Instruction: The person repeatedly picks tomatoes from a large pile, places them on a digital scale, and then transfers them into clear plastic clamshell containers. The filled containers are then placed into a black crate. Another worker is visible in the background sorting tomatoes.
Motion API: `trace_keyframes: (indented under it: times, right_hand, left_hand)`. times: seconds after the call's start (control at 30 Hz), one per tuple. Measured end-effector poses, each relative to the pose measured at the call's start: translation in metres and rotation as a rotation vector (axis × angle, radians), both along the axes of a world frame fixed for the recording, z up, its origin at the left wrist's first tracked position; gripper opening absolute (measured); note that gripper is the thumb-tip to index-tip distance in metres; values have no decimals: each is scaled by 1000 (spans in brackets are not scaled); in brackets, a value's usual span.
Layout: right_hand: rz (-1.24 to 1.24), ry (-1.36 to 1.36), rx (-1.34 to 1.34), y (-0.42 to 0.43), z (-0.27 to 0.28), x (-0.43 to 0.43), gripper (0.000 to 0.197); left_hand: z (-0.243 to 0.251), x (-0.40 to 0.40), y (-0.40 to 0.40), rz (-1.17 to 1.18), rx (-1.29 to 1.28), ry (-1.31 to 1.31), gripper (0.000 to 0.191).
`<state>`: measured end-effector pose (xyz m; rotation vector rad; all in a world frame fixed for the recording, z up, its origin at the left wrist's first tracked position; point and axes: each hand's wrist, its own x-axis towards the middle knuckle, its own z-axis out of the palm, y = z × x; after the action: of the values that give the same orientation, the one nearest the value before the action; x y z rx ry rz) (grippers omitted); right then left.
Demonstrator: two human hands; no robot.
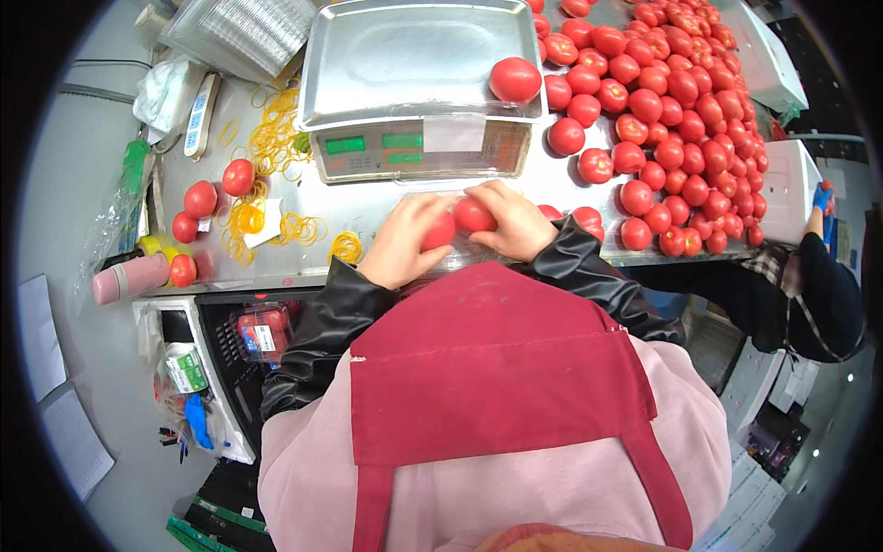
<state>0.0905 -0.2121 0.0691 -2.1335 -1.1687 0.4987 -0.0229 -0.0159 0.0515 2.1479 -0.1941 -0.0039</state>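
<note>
My left hand [405, 241] is closed around a tomato [439, 231] at the front of the metal table. Beside it, my right hand [509, 219] grips another tomato [474, 214]. Under both hands lies a clear plastic tray [459, 261], largely hidden by them. Just behind stands a digital scale [414, 62] with a steel pan and green displays; one large tomato [515, 80] rests on the pan's right side. A great heap of tomatoes [683, 131] covers the table's right side, and a couple more lie partly hidden behind my right forearm.
Yellow rubber bands [272, 138], several loose tomatoes [200, 199] and a pink bottle [131, 277] lie at left. Stacked clear trays [238, 34] stand at the back left. A black crate [234, 345] sits below the front edge. Another person [814, 297] is at the far right, near white foam boxes [790, 190].
</note>
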Motion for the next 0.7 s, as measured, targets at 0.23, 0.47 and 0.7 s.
trace_keyframes:
  times: [0.23,0.47,0.7]
  right_hand:
    - [-405,-416,516,19,19,92,24]
    - [-260,-154,-78,45,27,175,64]
    - [-380,601,682,-4,47,56,47]
  left_hand:
    - [-20,21,-16,-96,635,-243,69]
    - [-21,35,-10,-50,641,-284,57]
    - [-34,36,-5,-13,541,-301,46]
